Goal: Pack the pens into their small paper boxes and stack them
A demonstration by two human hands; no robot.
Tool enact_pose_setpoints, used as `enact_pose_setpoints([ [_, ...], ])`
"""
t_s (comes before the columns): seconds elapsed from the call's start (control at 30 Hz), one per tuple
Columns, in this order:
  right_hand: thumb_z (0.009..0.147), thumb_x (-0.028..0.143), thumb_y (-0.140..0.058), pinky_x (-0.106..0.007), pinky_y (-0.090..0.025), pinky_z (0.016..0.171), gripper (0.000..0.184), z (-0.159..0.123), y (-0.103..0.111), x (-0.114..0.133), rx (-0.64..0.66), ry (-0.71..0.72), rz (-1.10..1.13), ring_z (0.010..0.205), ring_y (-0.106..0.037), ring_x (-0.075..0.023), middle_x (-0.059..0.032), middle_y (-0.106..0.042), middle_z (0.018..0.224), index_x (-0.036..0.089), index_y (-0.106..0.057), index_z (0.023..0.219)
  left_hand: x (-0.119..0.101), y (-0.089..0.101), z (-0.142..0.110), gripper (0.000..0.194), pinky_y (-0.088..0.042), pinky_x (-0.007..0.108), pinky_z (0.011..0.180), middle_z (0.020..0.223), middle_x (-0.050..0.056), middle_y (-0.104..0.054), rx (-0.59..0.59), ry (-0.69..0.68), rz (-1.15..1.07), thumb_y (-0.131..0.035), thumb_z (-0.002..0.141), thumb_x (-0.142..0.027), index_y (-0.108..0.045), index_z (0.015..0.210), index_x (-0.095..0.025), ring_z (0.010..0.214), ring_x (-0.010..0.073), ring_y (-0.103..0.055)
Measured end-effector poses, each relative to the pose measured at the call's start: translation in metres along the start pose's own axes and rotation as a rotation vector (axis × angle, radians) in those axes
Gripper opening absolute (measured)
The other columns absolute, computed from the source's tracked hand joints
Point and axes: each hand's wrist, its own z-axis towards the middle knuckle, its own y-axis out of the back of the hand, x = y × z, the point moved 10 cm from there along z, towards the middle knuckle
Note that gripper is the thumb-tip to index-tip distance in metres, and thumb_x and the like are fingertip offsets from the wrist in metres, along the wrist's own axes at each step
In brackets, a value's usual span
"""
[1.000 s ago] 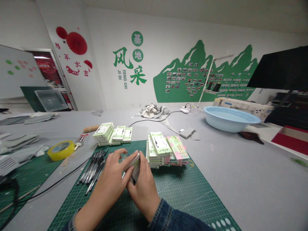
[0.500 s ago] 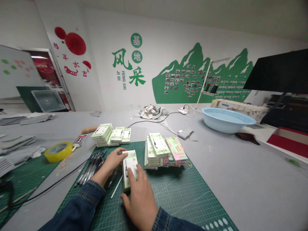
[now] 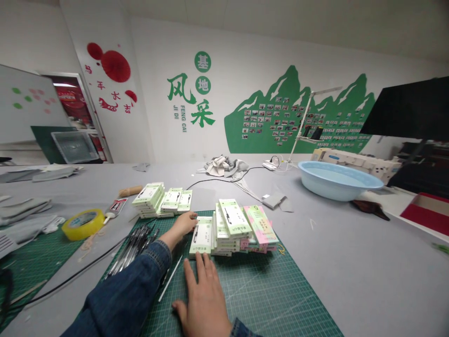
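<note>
A small white-and-green box (image 3: pixel 201 236) with a dark pen-like picture on its top lies on the green cutting mat (image 3: pixel 252 290), close against the left side of a stack of similar boxes (image 3: pixel 233 220). My left hand (image 3: pixel 182 227) is curled at the box's far left corner, fingers on its edge. At its near end, the fingertips of my right hand (image 3: pixel 206 295) touch or almost touch it, with fingers spread and palm down. A pink-and-green box (image 3: pixel 259 224) tops the stack's right part. Left of my left hand lies a bundle of dark pens (image 3: pixel 135 245).
More boxes (image 3: pixel 150 199) are stacked at the mat's far left. A white stick (image 3: pixel 170 278) lies between my arms. Yellow tape (image 3: pixel 83 223), a black cord (image 3: pixel 77 269), grey cloth (image 3: pixel 226 166) and a blue basin (image 3: pixel 338 180) are on the table (image 3: pixel 333 243).
The box has moved away from me and to the right, up beside the stack. My left hand went with it. My right hand has slid off its top to the near end.
</note>
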Motion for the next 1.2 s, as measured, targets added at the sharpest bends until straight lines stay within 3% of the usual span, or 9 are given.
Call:
enact_pose_setpoints([
  [0.13, 0.052, 0.018, -0.094, -0.070, -0.036, 0.111, 0.098, 0.000, -0.010, -0.004, -0.020, 0.001, -0.019, 0.141, -0.037, -0.0506, -0.0216, -0.041, 0.154, 0.020, -0.057, 0.142, -0.011, 0.018, -0.007, 0.036, -0.054, 0.045, 0.093, 0.126, 0.011, -0.063, -0.054, -0.089, 0.196, -0.063, 0.093, -0.033, -0.060, 0.125, -0.017, 0.110, 0.0250, -0.063],
  [0.27, 0.052, 0.019, -0.094, -0.071, -0.037, 0.110, 0.098, 0.000, -0.016, -0.014, -0.052, 0.021, 0.014, 0.139, -0.038, -0.0520, -0.0220, -0.042, 0.153, 0.020, -0.056, 0.142, -0.036, 0.069, -0.006, 0.040, -0.030, 0.050, 0.114, 0.142, 0.019, -0.052, -0.295, -0.187, 0.409, -0.057, 0.091, -0.020, -0.058, 0.131, -0.017, 0.140, 0.0360, -0.038],
  [0.37, 0.056, 0.021, -0.092, -0.070, -0.039, 0.109, 0.101, -0.001, -0.022, -0.019, -0.059, 0.093, 0.076, 0.140, -0.038, -0.0511, -0.0169, -0.040, 0.156, 0.026, -0.050, 0.147, -0.043, 0.098, -0.001, 0.047, -0.022, 0.062, 0.113, 0.152, 0.025, -0.038, -0.458, -0.169, 0.520, -0.056, 0.088, -0.022, -0.054, 0.134, -0.014, 0.145, 0.0456, -0.024],
  [0.5, 0.054, 0.016, -0.091, -0.069, -0.036, 0.112, 0.099, 0.000, -0.029, -0.024, -0.109, 0.049, 0.065, 0.142, -0.035, -0.0504, -0.0170, -0.040, 0.156, 0.023, -0.053, 0.145, -0.034, 0.106, 0.008, 0.050, -0.027, 0.068, 0.105, 0.148, 0.027, -0.040, -0.523, -0.098, 0.555, -0.061, 0.082, -0.027, -0.057, 0.130, -0.013, 0.135, 0.0516, -0.036],
  [0.7, 0.060, 0.008, -0.079, -0.065, -0.037, 0.114, 0.086, 0.002, -0.015, -0.010, -0.128, 0.071, 0.029, 0.141, -0.040, -0.0459, -0.0174, -0.047, 0.152, 0.019, -0.055, 0.142, -0.028, 0.108, 0.001, 0.052, -0.031, 0.062, 0.108, 0.146, 0.026, -0.045, -0.511, -0.097, 0.359, -0.053, 0.084, -0.023, -0.054, 0.135, -0.012, 0.135, 0.0468, -0.042],
  [0.93, 0.079, 0.009, -0.063, -0.051, -0.047, 0.111, 0.074, 0.015, 0.047, -0.003, -0.264, 0.108, 0.227, 0.134, -0.052, -0.0323, -0.0131, -0.054, 0.146, 0.021, -0.042, 0.149, -0.031, 0.087, -0.085, 0.057, -0.055, 0.037, 0.094, 0.137, 0.011, -0.062, -0.260, -0.282, -0.131, -0.030, 0.097, -0.040, -0.032, 0.151, -0.021, 0.111, 0.0227, -0.068],
  [1.0, 0.084, 0.015, -0.062, -0.048, -0.046, 0.112, 0.071, 0.024, 0.061, -0.004, -0.273, 0.077, 0.362, 0.135, -0.052, -0.0296, -0.0135, -0.052, 0.147, 0.021, -0.037, 0.150, -0.029, 0.063, -0.117, 0.060, -0.051, 0.043, 0.101, 0.140, 0.012, -0.060, -0.003, -0.356, -0.591, -0.044, 0.092, -0.041, -0.037, 0.149, -0.022, 0.118, 0.0270, -0.064],
  [1.07, 0.086, 0.023, -0.065, -0.046, -0.048, 0.110, 0.074, 0.033, 0.071, -0.006, -0.283, 0.016, 0.506, 0.131, -0.055, -0.0287, -0.0147, -0.051, 0.148, 0.021, -0.031, 0.152, -0.020, 0.047, -0.144, 0.068, -0.045, 0.044, 0.109, 0.145, 0.011, -0.056, 0.129, -0.370, -0.826, -0.063, 0.081, -0.037, -0.043, 0.145, -0.025, 0.128, 0.0307, -0.058],
  [1.2, 0.084, 0.027, -0.071, -0.042, -0.052, 0.104, 0.090, 0.043, 0.081, 0.001, -0.292, -0.006, 0.792, 0.125, -0.060, -0.0269, -0.0158, -0.048, 0.148, 0.023, -0.019, 0.157, 0.000, 0.012, -0.174, 0.089, -0.032, 0.048, 0.118, 0.152, 0.011, -0.049, 0.307, -0.368, -0.832, -0.085, 0.064, -0.034, -0.047, 0.144, -0.030, 0.141, 0.0342, -0.043],
])
